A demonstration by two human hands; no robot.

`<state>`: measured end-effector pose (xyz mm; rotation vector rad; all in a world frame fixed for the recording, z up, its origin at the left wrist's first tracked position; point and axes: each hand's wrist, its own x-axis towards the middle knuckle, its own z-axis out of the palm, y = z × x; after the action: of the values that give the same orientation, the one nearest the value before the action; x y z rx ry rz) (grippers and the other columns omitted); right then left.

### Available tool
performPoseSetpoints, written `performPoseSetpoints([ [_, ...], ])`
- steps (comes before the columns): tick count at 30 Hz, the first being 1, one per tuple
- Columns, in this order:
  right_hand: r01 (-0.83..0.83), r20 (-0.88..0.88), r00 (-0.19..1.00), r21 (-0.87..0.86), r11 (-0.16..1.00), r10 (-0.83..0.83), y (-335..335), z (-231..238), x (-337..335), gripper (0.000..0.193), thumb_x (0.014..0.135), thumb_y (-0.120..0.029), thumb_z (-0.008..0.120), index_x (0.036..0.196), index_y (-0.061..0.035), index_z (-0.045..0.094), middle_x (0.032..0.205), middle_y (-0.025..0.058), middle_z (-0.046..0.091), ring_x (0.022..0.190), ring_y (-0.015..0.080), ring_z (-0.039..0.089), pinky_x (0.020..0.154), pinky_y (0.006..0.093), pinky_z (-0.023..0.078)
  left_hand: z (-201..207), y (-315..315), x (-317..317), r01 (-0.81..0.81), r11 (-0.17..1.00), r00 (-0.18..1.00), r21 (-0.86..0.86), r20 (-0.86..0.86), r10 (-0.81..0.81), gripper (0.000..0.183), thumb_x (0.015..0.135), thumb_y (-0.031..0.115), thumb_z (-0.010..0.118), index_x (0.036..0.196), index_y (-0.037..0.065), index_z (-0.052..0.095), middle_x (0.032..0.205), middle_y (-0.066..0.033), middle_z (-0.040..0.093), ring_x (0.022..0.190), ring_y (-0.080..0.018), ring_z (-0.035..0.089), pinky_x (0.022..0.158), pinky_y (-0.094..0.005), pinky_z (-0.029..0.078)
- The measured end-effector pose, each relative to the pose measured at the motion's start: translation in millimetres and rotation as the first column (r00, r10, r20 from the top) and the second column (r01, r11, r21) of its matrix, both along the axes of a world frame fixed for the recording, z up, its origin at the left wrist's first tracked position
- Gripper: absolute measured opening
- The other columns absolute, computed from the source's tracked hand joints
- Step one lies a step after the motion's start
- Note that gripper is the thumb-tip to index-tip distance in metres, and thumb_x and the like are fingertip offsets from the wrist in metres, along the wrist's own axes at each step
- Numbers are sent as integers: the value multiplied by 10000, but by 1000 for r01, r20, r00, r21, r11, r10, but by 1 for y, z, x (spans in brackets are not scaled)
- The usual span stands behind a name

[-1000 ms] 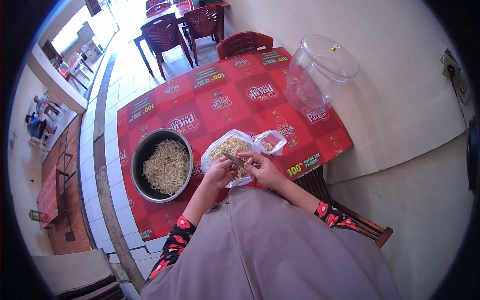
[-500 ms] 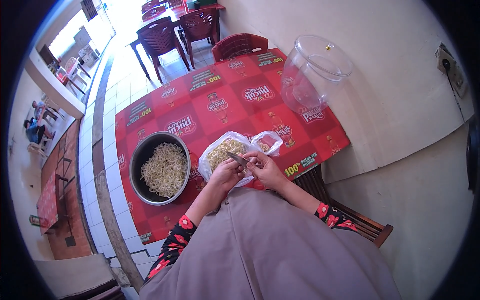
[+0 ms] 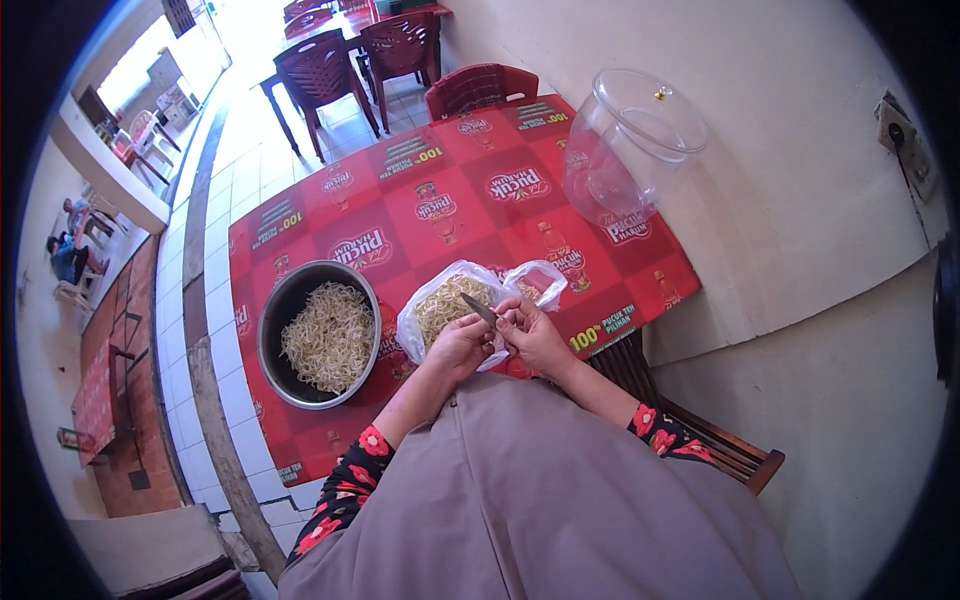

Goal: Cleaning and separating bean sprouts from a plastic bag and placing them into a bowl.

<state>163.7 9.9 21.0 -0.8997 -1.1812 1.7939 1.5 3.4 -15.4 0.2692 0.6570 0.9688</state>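
My right hand (image 3: 534, 338) grips a small knife (image 3: 477, 307), its dark blade pointing up and to the left. Close beside it, my left hand (image 3: 463, 346) has its fingers curled together; whatever they pinch is too small to make out. Both hands are at the near side of an open white plastic bag (image 3: 407, 333) filled with bean sprouts (image 3: 440, 308). Touching that bag on the right is a smaller white plastic bag (image 3: 550, 273) with small pale bits inside. To the left of my hands, a deep metal pot (image 3: 268, 352) holds a heap of bean sprouts (image 3: 328, 338).
A red patterned cloth covers the table (image 3: 400, 215). At its far right, by the wall, stands a large clear plastic container (image 3: 620, 150). A red chair (image 3: 480, 90) is at the far edge, and a slatted wooden seat (image 3: 715, 440) lies at my right.
The knife blade has tilted more upright between my hands, and my fingers have shifted slightly. The pot, bags and container stay in place.
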Motion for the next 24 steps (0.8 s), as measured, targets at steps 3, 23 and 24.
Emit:
performPoseSetpoints([
  [3,31,-31,999,-30,999,-31,4,1,0,120,889,-93,530,1004,-96,498,673,-38,464,531,28,421,453,176,330,9,-3,6,-19,1000,999,-23,-38,18,129,848,108,575,971,74,594,859,-7,600,769,-123,546,702,-293,442],
  [23,435,566,671,221,873,-478,76,-50,38,247,821,-244,581,904,-13,553,815,145,626,764,199,607,678,324,462,-25,-58,-191,-330,833,37,443,-876,481,227,786,147,649,906,-45,650,803,-95,657,715,-159,616,652,-267,479],
  [24,449,588,651,211,868,-480,76,-49,39,250,826,-244,575,906,-8,551,811,141,628,752,204,608,684,332,464,-24,-60,-198,-263,862,-199,433,-899,391,230,776,164,650,880,-41,657,767,-108,657,713,-202,626,665,-294,485],
])
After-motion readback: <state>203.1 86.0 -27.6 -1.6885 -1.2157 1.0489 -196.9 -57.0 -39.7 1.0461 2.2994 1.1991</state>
